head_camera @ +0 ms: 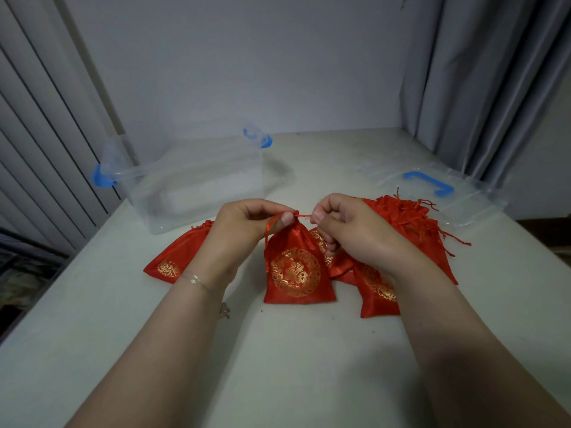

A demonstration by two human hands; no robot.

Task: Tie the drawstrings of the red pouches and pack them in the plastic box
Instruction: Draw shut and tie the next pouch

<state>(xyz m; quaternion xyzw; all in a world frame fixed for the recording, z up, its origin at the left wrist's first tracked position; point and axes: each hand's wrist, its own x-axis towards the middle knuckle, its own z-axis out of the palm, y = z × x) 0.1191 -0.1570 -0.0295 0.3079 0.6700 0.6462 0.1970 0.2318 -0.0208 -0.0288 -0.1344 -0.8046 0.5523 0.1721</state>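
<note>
A red pouch [296, 270] with a gold round emblem stands in the middle of the white table, its neck gathered. My left hand [247, 225] pinches one red drawstring at the neck, and my right hand [343, 227] pinches the other end, the string taut between them. Another red pouch [174, 257] lies flat to the left. A pile of red pouches [404, 223] with loose strings lies under and behind my right hand. The clear plastic box [197, 183] with blue latches stands open at the back left, with no pouch visible inside.
The box's clear lid [432, 186] with a blue handle lies flat at the back right. Grey curtains [482, 81] hang on the right, and vertical slats run down the left. The table's left edge drops off near the box.
</note>
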